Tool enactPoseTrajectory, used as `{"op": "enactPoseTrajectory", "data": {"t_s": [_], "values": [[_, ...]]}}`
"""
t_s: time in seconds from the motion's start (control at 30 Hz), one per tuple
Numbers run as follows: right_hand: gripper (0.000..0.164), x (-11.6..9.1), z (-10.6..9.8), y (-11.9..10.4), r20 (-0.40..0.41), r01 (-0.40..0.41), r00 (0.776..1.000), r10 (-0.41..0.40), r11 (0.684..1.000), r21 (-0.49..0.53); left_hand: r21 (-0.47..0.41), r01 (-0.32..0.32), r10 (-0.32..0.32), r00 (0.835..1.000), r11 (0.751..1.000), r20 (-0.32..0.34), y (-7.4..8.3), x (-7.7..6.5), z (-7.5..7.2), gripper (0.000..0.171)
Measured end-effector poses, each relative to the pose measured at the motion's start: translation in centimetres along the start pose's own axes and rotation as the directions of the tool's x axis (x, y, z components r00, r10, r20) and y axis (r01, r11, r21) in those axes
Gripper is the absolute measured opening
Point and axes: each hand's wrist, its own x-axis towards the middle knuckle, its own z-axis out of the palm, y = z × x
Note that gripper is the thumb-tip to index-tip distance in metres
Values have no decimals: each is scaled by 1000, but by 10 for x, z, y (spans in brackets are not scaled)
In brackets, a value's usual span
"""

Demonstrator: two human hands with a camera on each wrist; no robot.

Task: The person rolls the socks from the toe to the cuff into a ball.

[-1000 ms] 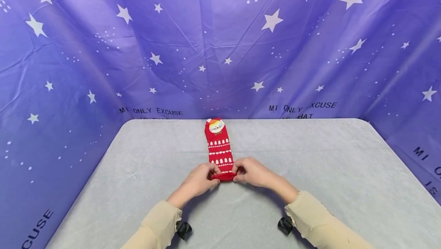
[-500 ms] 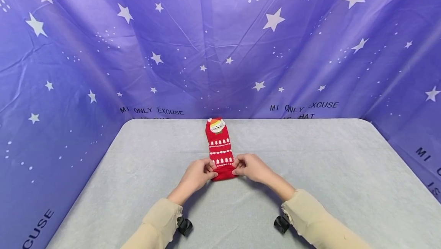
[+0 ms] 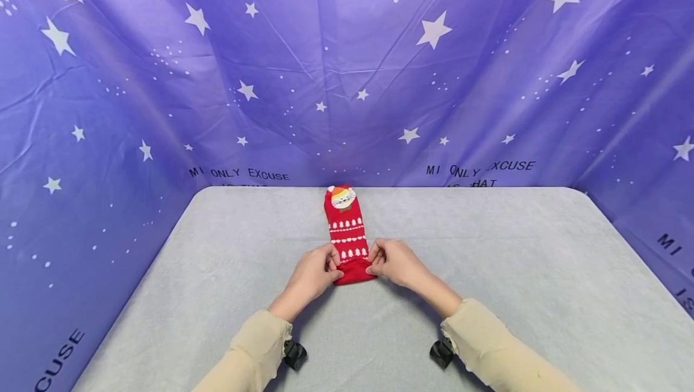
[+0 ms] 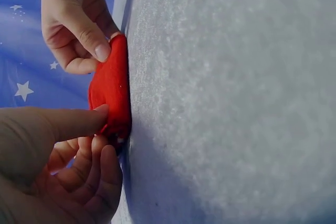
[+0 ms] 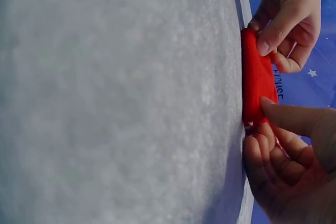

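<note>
A red sock [image 3: 348, 232] with white tree patterns and a cat face at its far end lies lengthwise on the table. Its near end is a plain red folded band [image 3: 355, 272]. At the left corner of that band, my left hand [image 3: 313, 273] pinches the fabric between thumb and fingers. The right hand [image 3: 397, 261] pinches the opposite corner the same way. From the left wrist view, the red band [image 4: 113, 85] stretches between both thumbs. In the right wrist view the thumb [image 5: 286, 116] presses on top of the red fabric, fingers underneath.
The grey cloth-covered table [image 3: 488, 247] extends around the sock on both sides. A purple curtain [image 3: 347, 79] with white stars hangs behind the far edge and along the sides. Black wrist devices [image 3: 295, 354] sit below the sleeves.
The near end of the sock, at first showing a raised red opening, now lies folded over as a flat band. Both hands have shifted slightly forward, still pinching its corners.
</note>
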Motion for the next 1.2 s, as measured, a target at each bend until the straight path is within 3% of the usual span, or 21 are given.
{"op": "enactPoseTrajectory", "data": {"t_s": [0.23, 0.4, 0.73, 0.93, 1.2], "values": [[17, -1, 3, 2, -6, 61, 998, -61, 998, 33, -3, -82, 82, 996, 997, 30, -2, -1, 1, 20], [15, -3, 2, 5, 15, 103, 994, -104, 993, 50, -51, -91, 94, 994, 995, 64, -6, -4, 0, 17], [13, -7, -3, 9, 6, 217, 976, -217, 971, -101, -102, -110, 123, 983, 989, 137, -12, -3, -5, 12], [17, -7, -2, 6, 65, 243, 970, -236, 958, -151, -18, -147, 148, 973, 989, 177, -10, -3, -9, 24], [21, -5, 2, 2, 60, 282, 959, -276, 920, -271, 72, -112, 100, 983, 991, 153, -4, -4, -12, 20]]}}
